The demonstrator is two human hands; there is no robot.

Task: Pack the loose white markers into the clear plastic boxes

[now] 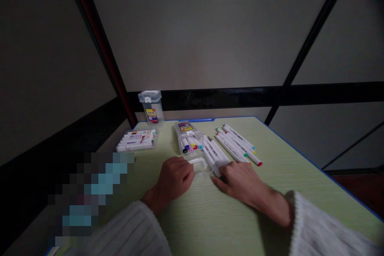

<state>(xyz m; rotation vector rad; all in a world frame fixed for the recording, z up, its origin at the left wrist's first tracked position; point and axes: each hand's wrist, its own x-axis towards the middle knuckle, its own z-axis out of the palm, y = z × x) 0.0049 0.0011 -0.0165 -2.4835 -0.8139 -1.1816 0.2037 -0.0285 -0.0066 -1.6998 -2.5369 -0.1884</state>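
A clear plastic marker case (pixel 186 132) lies on its side with its mouth toward me, and several white markers with coloured ends (pixel 192 146) are inside. Its open lid (pixel 207 171) rests on the table in front of it. My left hand (pixel 176 177) is curled at the left edge of the lid; what its fingers hold, if anything, is hidden. To the right of the lid, my right hand (pixel 238 180) closes its fingers around the near end of a white marker (pixel 213 158) with a green tip. Other white markers lie beside it.
More loose white markers (pixel 237 144) lie to the right. A flat pack of white pens (pixel 138 140) is at the left. Behind it stands an upright clear case (pixel 153 110), its lid closed. The pale green table (pixel 207 220) has a blue edge; a wall rises behind.
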